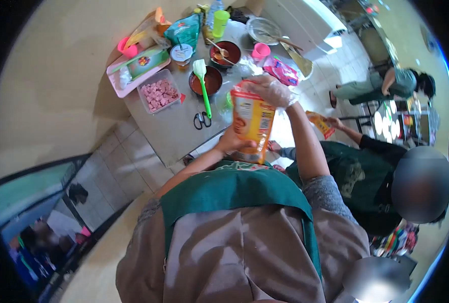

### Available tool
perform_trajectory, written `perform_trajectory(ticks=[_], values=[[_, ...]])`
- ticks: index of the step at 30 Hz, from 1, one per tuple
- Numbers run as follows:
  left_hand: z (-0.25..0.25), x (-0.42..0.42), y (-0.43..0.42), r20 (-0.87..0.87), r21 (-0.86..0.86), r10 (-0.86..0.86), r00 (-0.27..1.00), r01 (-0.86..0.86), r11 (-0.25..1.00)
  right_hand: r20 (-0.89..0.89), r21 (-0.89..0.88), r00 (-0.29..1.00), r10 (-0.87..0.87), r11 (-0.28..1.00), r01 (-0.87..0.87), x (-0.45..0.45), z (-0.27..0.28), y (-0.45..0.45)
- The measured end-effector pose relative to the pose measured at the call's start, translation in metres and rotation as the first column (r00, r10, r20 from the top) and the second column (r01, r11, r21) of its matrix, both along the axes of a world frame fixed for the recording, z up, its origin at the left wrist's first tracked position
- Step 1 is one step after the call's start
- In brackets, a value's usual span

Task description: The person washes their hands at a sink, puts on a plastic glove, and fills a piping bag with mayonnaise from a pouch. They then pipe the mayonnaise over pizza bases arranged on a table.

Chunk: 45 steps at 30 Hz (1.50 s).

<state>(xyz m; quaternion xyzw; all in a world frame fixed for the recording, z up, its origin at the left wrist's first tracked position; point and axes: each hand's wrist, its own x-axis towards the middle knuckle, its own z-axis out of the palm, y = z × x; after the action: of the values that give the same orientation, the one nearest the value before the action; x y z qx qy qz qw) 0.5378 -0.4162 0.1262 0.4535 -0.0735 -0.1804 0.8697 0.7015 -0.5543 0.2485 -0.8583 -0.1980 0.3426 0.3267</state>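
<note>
Yellow-orange packet (257,119), centre frame: the left hand (233,143) grips it low, the gloved right hand (272,91) grips its top edge. It looks soft and slippery, likely best held at both ends. Farther, upper centre, a green spatula (203,86) lies across a bowl (195,92).

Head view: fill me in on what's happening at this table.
A person in a green apron holds a yellow-and-orange packet by its lower part in the left hand. The right hand, in a clear plastic glove, is at its top; its exact grip is unclear. To the right, a co-worker's hand holds a similar packet. On the table, pink pieces fill a clear container, near black-handled scissors and two bowls of reddish-brown sauce.
</note>
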Motion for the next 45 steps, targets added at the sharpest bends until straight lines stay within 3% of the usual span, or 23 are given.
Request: perform_trajectory(ticks=[1,2,3,5,6,9,12,14,17,19,22,24,25,31,34,35,38,43,45], values=[[0.004,0.001,-0.022,-0.044,0.0,0.016,0.999,-0.016,1.0,0.273,-0.06,0.929,0.25,0.968,-0.243,0.019,-0.026,-0.02],[0.005,0.0,-0.04,-0.088,-0.003,0.028,0.996,-0.029,1.0,0.505,-0.173,0.728,0.465,0.88,-0.442,0.034,-0.063,-0.042],[0.004,0.001,-0.054,-0.188,-0.102,0.019,0.982,-0.039,0.994,0.664,-0.325,0.427,0.614,0.751,-0.574,0.045,-0.098,-0.057],[-0.001,0.004,-0.079,-0.368,-0.299,-0.039,0.929,-0.079,0.951,0.294,-0.046,0.886,0.358,0.931,-0.361,0.046,-0.109,-0.061],[-0.01,0.005,-0.088,-0.42,-0.303,-0.021,0.907,-0.118,0.946,0.093,-0.087,0.975,0.202,0.977,-0.194,0.041,-0.094,-0.05],[-0.026,0.009,-0.11,-0.558,-0.283,0.043,0.829,-0.238,0.929,0.19,-0.212,0.94,0.284,0.947,-0.243,0.051,-0.124,-0.049],[-0.028,0.014,-0.115,-0.647,-0.221,0.121,0.753,-0.338,0.915,0.107,-0.352,0.953,0.285,0.907,-0.232,0.054,-0.133,-0.036],[-0.025,0.023,-0.113,-0.682,-0.209,0.142,0.718,-0.377,0.902,0.091,-0.352,0.968,0.232,0.917,-0.186,0.053,-0.13,-0.031],[-0.026,0.031,-0.106,-0.681,-0.215,0.15,0.717,-0.391,0.895,0.1,-0.404,0.971,0.216,0.901,-0.159,0.059,-0.142,-0.026],[-0.029,0.034,-0.103,-0.666,-0.21,0.15,0.731,-0.376,0.902,0.122,-0.446,0.917,0.381,0.846,-0.292,0.073,-0.187,-0.035],[-0.043,0.038,-0.1,-0.708,-0.243,0.093,0.7,-0.365,0.899,0.11,-0.524,0.849,0.517,0.756,-0.392,0.077,-0.192,-0.03],[-0.044,0.041,-0.097,-0.723,-0.27,0.067,0.688,-0.37,0.889,-0.03,-0.584,0.903,0.428,0.726,-0.363,0.081,-0.177,-0.017],[-0.045,0.043,-0.097,-0.716,-0.277,0.072,0.694,-0.377,0.884,0.032,-0.565,0.877,0.479,0.733,-0.38,0.083,-0.178,-0.019],[-0.043,0.055,-0.105,-0.716,-0.29,0.108,0.69,-0.434,0.853,-0.069,-0.561,0.84,0.538,0.676,-0.478,0.098,-0.179,-0.01],[-0.052,0.064,-0.116,-0.697,-0.301,0.157,0.699,-0.485,0.821,0.046,-0.539,0.71,0.703,0.616,-0.574,0.097,-0.16,-0.004],[-0.048,0.068,-0.116,-0.697,-0.29,0.184,0.693,-0.507,0.812,-0.012,-0.554,0.697,0.717,0.576,-0.602,0.106,-0.171,-0.003],[-0.054,0.078,-0.137,-0.716,-0.254,0.283,0.638,-0.616,0.745,-0.141,-0.561,0.634,0.761,0.466,-0.684,0.124,-0.198,-0.002],[-0.055,0.096,-0.163,-0.742,-0.233,0.359,0.566,-0.72,0.653,-0.041,-0.533,0.477,0.878,0.384,-0.754,0.134,-0.194,0.003],[-0.053,0.103,-0.171,-0.739,-0.194,0.41,0.534,-0.752,0.63,-0.026,-0.486,0.5,0.865,0.426,-0.763,0.138,-0.185,0.006]])
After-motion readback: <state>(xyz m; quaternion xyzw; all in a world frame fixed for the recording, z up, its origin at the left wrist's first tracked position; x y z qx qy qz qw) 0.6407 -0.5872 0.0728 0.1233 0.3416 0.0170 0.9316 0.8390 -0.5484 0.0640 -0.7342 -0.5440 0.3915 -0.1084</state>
